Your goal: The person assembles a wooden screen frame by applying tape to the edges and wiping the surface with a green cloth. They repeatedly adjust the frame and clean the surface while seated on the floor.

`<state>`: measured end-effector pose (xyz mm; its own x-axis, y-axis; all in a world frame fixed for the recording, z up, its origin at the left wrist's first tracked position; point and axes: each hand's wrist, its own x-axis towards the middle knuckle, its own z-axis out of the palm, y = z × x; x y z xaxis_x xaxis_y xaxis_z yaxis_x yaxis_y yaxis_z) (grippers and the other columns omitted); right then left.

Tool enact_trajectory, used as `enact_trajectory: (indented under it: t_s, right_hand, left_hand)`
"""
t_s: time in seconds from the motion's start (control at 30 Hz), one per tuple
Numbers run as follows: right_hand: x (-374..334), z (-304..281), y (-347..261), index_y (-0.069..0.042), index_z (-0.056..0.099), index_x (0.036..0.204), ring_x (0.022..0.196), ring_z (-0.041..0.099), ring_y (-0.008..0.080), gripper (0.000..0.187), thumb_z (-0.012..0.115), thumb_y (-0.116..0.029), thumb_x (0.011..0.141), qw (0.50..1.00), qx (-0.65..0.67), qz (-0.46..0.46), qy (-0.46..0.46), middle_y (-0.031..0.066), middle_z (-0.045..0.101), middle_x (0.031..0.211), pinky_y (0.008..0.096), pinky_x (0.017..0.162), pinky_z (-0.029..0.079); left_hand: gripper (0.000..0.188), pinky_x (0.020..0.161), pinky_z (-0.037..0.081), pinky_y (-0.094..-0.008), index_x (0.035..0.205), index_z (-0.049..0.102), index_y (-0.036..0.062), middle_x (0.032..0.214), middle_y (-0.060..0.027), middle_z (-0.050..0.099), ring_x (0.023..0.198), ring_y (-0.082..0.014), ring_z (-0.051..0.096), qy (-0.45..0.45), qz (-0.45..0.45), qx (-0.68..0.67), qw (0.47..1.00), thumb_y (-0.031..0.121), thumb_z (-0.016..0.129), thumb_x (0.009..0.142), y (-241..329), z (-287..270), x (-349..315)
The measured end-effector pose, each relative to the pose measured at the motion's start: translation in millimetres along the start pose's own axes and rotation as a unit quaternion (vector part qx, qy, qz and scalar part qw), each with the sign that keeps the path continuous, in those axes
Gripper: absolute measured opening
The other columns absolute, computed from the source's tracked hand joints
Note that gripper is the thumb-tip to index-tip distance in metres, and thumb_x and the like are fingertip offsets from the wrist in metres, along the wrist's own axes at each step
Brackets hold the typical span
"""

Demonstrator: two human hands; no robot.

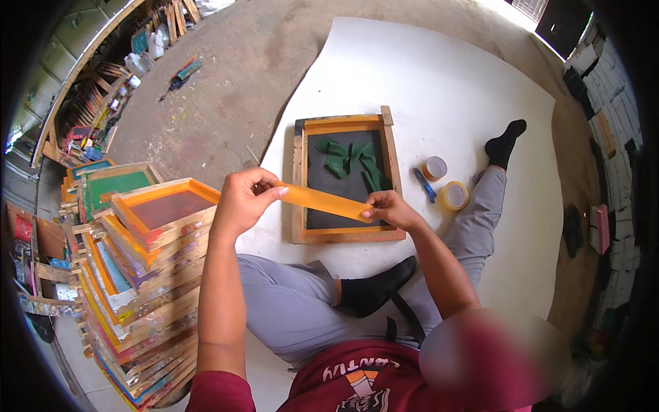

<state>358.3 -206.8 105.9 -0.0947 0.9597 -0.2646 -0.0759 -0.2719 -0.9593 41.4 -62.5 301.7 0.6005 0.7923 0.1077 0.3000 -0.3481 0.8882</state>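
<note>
Nearest to the camera, at the lower edge, maroon shirt (319,384) with printed chest, and grey trousers (281,295). Holding an orange strip (322,201) stretched between two hands, well apart from each other: pinched at one end by the left hand (248,199), at the other by the right hand (392,210). Behind the strip, on a white sheet (398,69), a wooden frame (349,238) with dark mesh (329,221) and crumpled green cloth (335,159) upon it. To the right, brown tape roll (426,169), yellow tape roll (446,197), blue tool (424,185). At left, tall frame stack (171,281).
</note>
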Motion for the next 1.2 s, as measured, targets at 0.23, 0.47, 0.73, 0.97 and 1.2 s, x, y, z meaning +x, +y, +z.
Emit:
enact_trajectory:
  t_s: [0.23, 0.47, 0.73, 0.97, 1.2]
  right_hand:
    - [-40.5, -22.3, 18.4, 0.000, 0.071, 0.097, 0.085, 0.067, 0.0123, 0.017, 0.080, -0.014, 0.093, 0.983, 0.072, -0.009, 0.170, 0.0050, 0.072, 0.088, 0.0276, 0.077, 0.054]
    - [-49.9, -24.0, 42.8, 0.005, 0.072, 0.100, 0.077, 0.068, 0.0157, 0.023, 0.082, -0.014, 0.091, 0.955, 0.082, 0.063, 0.279, 0.0080, 0.073, 0.087, 0.0298, 0.072, 0.056]
    - [-49.4, -32.7, 59.5, 0.004, 0.072, 0.101, 0.071, 0.068, 0.0132, 0.021, 0.080, -0.014, 0.094, 0.951, 0.018, 0.092, 0.296, 0.0074, 0.074, 0.086, 0.0286, 0.067, 0.059]
    - [-43.4, -31.6, 47.6, 0.002, 0.070, 0.099, 0.073, 0.069, 0.0125, 0.015, 0.077, -0.011, 0.095, 0.931, -0.004, 0.130, 0.342, 0.0066, 0.074, 0.086, 0.0287, 0.063, 0.059]
    - [-42.1, -30.3, 57.5, 0.003, 0.069, 0.103, 0.069, 0.067, 0.0118, 0.015, 0.075, -0.008, 0.095, 0.932, -0.016, 0.129, 0.337, 0.0063, 0.073, 0.084, 0.0266, 0.062, 0.056]
  left_hand:
    - [0.013, 0.065, 0.049, -0.0226, 0.093, 0.073, -0.0043, 0.078, -0.0033, 0.072, 0.070, -0.0050, 0.061, 0.024, -0.096, -0.081, 0.992, 0.007, 0.080, 0.093, -80.7, 34.6, -18.2]
    - [0.016, 0.065, 0.050, -0.0221, 0.093, 0.074, -0.0057, 0.079, -0.0048, 0.074, 0.070, -0.0052, 0.062, 0.039, -0.189, -0.090, 0.977, 0.009, 0.080, 0.092, -143.6, 67.9, -34.0]
    - [0.018, 0.059, 0.044, -0.0236, 0.088, 0.073, -0.0052, 0.074, -0.0019, 0.069, 0.066, -0.0046, 0.057, 0.036, -0.233, -0.067, 0.969, 0.010, 0.082, 0.091, -179.6, 87.8, -33.4]
    - [0.017, 0.061, 0.047, -0.0231, 0.087, 0.073, -0.0040, 0.075, -0.0020, 0.070, 0.067, -0.0049, 0.059, 0.042, -0.265, -0.113, 0.957, 0.010, 0.083, 0.090, -192.1, 97.0, -23.5]
    - [0.014, 0.068, 0.051, -0.0233, 0.094, 0.073, -0.0009, 0.083, -0.0042, 0.074, 0.070, -0.0072, 0.064, 0.014, -0.288, -0.141, 0.947, 0.011, 0.081, 0.091, -208.6, 96.9, -26.1]
